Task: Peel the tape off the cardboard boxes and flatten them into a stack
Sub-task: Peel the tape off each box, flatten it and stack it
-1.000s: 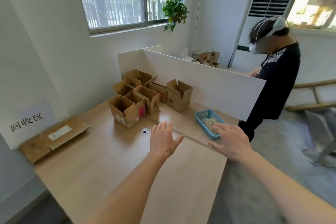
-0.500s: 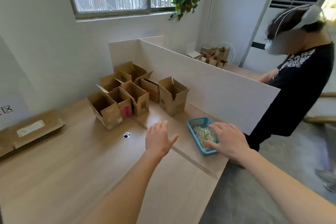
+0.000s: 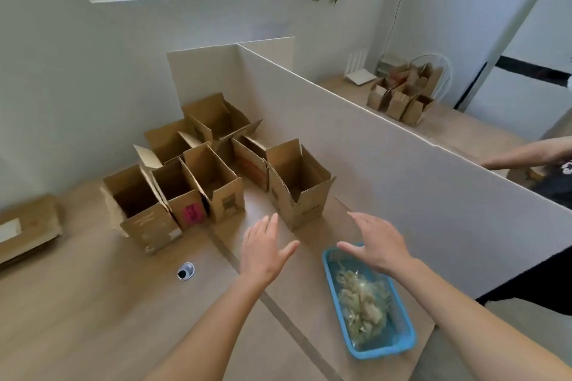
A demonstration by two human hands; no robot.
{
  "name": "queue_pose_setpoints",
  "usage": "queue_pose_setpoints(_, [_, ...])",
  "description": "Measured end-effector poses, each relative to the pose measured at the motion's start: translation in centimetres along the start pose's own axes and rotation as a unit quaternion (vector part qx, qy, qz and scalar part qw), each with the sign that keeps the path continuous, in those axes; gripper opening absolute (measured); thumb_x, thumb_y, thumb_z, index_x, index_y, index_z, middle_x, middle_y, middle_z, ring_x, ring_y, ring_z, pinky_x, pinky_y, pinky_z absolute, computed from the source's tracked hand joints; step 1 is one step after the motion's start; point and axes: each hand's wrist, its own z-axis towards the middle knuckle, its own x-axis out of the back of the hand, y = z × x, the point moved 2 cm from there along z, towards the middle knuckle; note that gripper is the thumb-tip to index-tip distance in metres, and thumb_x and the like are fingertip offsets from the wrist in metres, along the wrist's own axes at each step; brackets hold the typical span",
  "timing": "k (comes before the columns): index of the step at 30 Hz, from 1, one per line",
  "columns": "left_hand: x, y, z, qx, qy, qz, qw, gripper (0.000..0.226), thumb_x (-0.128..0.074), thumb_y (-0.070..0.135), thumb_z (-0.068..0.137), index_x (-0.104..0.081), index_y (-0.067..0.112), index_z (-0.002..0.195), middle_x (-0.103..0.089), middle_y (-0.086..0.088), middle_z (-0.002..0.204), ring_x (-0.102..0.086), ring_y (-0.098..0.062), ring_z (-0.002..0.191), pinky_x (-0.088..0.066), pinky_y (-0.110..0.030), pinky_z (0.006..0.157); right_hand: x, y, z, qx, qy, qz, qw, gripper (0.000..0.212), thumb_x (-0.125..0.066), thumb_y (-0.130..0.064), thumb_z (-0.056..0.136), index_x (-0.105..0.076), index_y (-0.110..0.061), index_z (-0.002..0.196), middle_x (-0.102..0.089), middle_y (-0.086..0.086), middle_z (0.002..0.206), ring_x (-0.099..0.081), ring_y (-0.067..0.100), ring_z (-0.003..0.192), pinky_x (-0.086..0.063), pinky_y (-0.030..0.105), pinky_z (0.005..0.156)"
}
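Note:
Several open brown cardboard boxes stand upright in a cluster at the back of the wooden table (image 3: 93, 303). The nearest box (image 3: 298, 185) stands apart at the right of the cluster, beside the divider. My left hand (image 3: 263, 249) hovers just in front of that box, fingers straight and spread, holding nothing. My right hand (image 3: 376, 241) hovers to the right of it, above the far end of a blue basket (image 3: 402, 340), also spread and empty. A flattened stack of cardboard (image 3: 28, 226) lies at the table's left edge.
The blue basket holds crumpled peeled tape (image 3: 362, 297). A white divider (image 3: 387, 170) runs along the right side. Behind it another person's arm (image 3: 526, 153) reaches over a second table with more boxes (image 3: 399, 99). A small cable hole (image 3: 185, 271) sits in the tabletop.
The view has moved closer to the table and tilted down. Both hands have advanced toward the nearest box, the right one now over the basket's far end.

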Motion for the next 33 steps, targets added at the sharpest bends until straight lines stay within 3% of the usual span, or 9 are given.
queue_pose_setpoints(7, [-9.4, -1.6, 8.8, 0.076, -0.019, -0.007, 0.997, 0.089, -0.052, 0.073, 0.09, -0.024, 0.025, 0.159, -0.032, 0.003, 0.164, -0.028, -0.017, 0.151, -0.021, -0.038, 0.126, -9.7, 4.8, 14.0, -0.021, -0.041, 0.102, 0.994, 0.103, -0.059, -0.079, 0.08, -0.024, -0.024, 0.16, -0.038, -0.003, 0.16, -0.041, 0.021, 0.144, -0.04, 0.041, 0.114])
queue_pose_setpoints(13, [-15.5, -2.8, 14.3, 0.143, -0.053, -0.027, 0.988, 0.095, -0.061, 0.069, 0.088, -0.024, 0.02, 0.16, -0.038, -0.003, 0.159, -0.038, -0.025, 0.143, -0.031, -0.039, 0.117, -16.2, 6.7, 22.5, -0.022, -0.062, 0.231, 0.971, 0.102, -0.07, -0.074, 0.066, -0.022, -0.046, 0.151, -0.059, -0.009, 0.14, -0.058, 0.027, 0.125, -0.053, 0.048, 0.093])
queue_pose_setpoints(15, [-17.5, -3.1, 15.9, 0.162, -0.058, -0.067, 0.983, 0.09, -0.066, 0.065, 0.085, -0.033, 0.02, 0.156, -0.049, -0.005, 0.15, -0.046, -0.027, 0.136, -0.039, -0.04, 0.109, -17.7, 6.8, 24.3, -0.018, -0.062, 0.279, 0.958, 0.093, -0.074, -0.066, 0.07, -0.026, -0.048, 0.147, -0.06, -0.014, 0.134, -0.06, 0.022, 0.121, -0.053, 0.044, 0.089])
queue_pose_setpoints(17, [-19.1, -3.1, 16.9, 0.191, -0.048, -0.123, 0.973, 0.078, -0.069, 0.061, 0.085, -0.042, 0.025, 0.148, -0.057, -0.002, 0.14, -0.052, -0.026, 0.129, -0.044, -0.038, 0.1, -19.0, 6.7, 25.3, -0.018, -0.069, 0.353, 0.933, 0.068, -0.077, -0.046, 0.082, -0.039, -0.045, 0.139, -0.06, -0.026, 0.126, -0.058, 0.01, 0.12, -0.049, 0.037, 0.089])
queue_pose_setpoints(19, [-19.8, -2.6, 17.0, 0.223, -0.019, -0.193, 0.955, 0.068, -0.068, 0.054, 0.089, -0.044, 0.03, 0.149, -0.055, 0.005, 0.144, -0.05, -0.02, 0.134, -0.043, -0.034, 0.102, -19.7, 6.8, 25.7, -0.019, -0.055, 0.424, 0.904, 0.047, -0.072, -0.034, 0.091, -0.051, -0.039, 0.132, -0.062, -0.027, 0.125, -0.057, 0.005, 0.124, -0.049, 0.037, 0.098])
queue_pose_setpoints(21, [-19.7, -2.1, 16.4, 0.241, 0.017, -0.249, 0.938, 0.067, -0.067, 0.05, 0.092, -0.042, 0.033, 0.153, -0.049, 0.011, 0.151, -0.044, -0.014, 0.139, -0.04, -0.033, 0.109, -19.2, 6.7, 25.6, -0.019, -0.043, 0.449, 0.892, 0.044, -0.068, -0.037, 0.095, -0.053, -0.034, 0.137, -0.062, -0.021, 0.13, -0.056, 0.006, 0.126, -0.048, 0.04, 0.106])
queue_pose_setpoints(25, [-17.0, -1.0, 14.8, 0.205, 0.049, -0.303, 0.929, 0.083, -0.071, 0.056, 0.088, -0.031, 0.037, 0.158, -0.039, 0.016, 0.158, -0.034, 0.002, 0.139, -0.031, -0.027, 0.111, -15.1, 5.9, 24.3, 0.006, -0.02, 0.482, 0.876, 0.051, -0.062, -0.056, 0.094, -0.05, -0.037, 0.14, -0.058, -0.014, 0.134, -0.057, 0.006, 0.122, -0.051, 0.043, 0.105])
queue_pose_setpoints(29, [-11.6, 1.5, 13.6, 0.171, 0.091, -0.365, 0.911, 0.107, -0.083, 0.063, 0.071, -0.022, 0.047, 0.157, -0.038, 0.022, 0.156, -0.036, 0.006, 0.135, -0.034, -0.026, 0.109, -8.5, 3.1, 21.6, 0.045, 0.017, 0.47, 0.881, 0.065, -0.066, -0.051, 0.092, -0.041, -0.035, 0.15, -0.048, -0.009, 0.124, -0.055, -0.002, 0.113, -0.049, 0.034, 0.105])
queue_pose_setpoints(33, [-5.3, 2.9, 9.8, 0.106, 0.133, -0.369, 0.914, 0.122, -0.091, 0.058, 0.062, -0.015, 0.05, 0.157, -0.041, 0.017, 0.156, -0.039, 0.0, 0.137, -0.036, -0.029, 0.109, -2.5, -0.1, 16.4, 0.114, 0.023, 0.48, 0.87, 0.11, -0.083, -0.065, 0.069, -0.019, -0.044, 0.157, -0.047, -0.013, 0.147, -0.049, 0.007, 0.133, -0.046, 0.035, 0.108])
